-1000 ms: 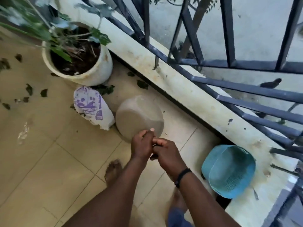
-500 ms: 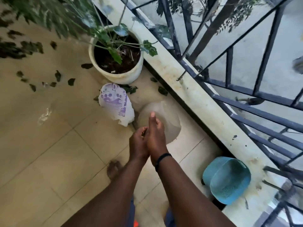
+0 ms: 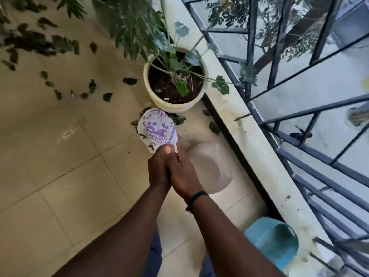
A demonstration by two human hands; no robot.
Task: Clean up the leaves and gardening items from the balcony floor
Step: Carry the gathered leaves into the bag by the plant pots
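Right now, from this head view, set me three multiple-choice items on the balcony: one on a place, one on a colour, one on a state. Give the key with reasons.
1. Where does the white bag with purple print lie?
A. On the tiled floor beside the round cream plant pot
B. Inside the basket
C. On the ledge by the railing

2. What colour is the round plastic basket at the lower right?
A. Red
B. Blue
C. Black

3. How are the two hands?
A. Far apart, each gripping a pot
B. Pressed together, holding nothing visible
C. Both flat on the floor

Key: 1 A, the bag lies on the tiles just in front of the pot. 2 B, its mesh wall is light blue. 3 B, the left hand and the right hand meet palm to palm above the floor.
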